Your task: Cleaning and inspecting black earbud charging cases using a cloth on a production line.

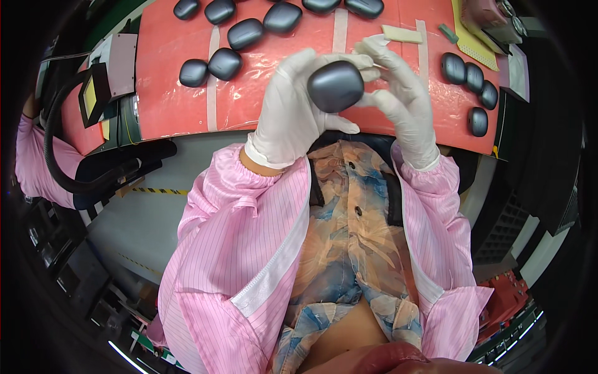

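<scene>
Holding one dark case [335, 86] above the red mat [165, 103]

The case is between my two hands, raised over the near part of the mat. Its form is rounded, like a smooth pebble, and a little wider than high. The colour is dark grey with a blue tone. The surface has a soft, satin shine: it is lighter at the upper left and becomes darker toward the right edge.

My left hand [283, 106], in a white glove, is gripping the case from the left, with the fingers behind it and the thumb stretched out below. My right hand [408, 103], gloved also, is bent around the right side, its thumb and fingers apart. The thumb comes to the edge of the case, but I cannot tell whether this hand is gripping it.

Other cases of similar colour lie beyond my left hand [245, 33], and four more [474, 79] lie to the right. Near my right fingers there is a pale strip [402, 33], and a small green piece [448, 33] farther right.
</scene>
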`<control>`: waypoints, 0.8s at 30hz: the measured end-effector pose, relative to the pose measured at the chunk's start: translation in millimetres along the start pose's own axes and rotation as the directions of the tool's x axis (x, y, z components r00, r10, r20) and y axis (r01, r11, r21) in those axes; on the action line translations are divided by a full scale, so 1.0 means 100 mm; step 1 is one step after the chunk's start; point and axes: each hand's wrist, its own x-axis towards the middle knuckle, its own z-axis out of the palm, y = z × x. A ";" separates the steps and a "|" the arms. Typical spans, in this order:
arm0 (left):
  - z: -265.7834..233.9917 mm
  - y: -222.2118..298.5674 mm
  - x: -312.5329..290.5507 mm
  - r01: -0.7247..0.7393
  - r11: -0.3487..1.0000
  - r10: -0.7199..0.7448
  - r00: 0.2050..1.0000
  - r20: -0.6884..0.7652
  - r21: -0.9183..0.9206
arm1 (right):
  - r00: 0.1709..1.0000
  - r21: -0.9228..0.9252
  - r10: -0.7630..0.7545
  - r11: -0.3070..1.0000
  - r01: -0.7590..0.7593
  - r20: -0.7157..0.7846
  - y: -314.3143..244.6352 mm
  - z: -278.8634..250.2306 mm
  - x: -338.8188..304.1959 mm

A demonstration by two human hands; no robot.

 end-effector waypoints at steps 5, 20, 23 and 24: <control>-0.01 -0.18 0.00 -0.394 0.277 0.536 0.820 0.199 0.876 | 0.988 -0.422 -0.129 0.903 0.082 -0.084 0.09 -0.23 -0.13; 0.05 -0.17 0.10 -0.230 0.463 0.098 0.973 0.208 0.856 | 0.894 -0.812 -0.419 0.458 0.361 0.161 -0.07 -0.29 -0.30; 0.03 -0.11 0.19 -0.221 0.275 0.138 0.972 0.189 0.936 | 0.864 -0.937 -0.483 0.348 0.040 -0.142 -0.13 -0.56 -0.52; 0.04 -0.06 0.24 -0.259 0.275 0.184 0.959 0.214 0.926 | 0.871 -0.949 -0.454 0.312 -0.045 -0.190 -0.11 -0.71 -0.60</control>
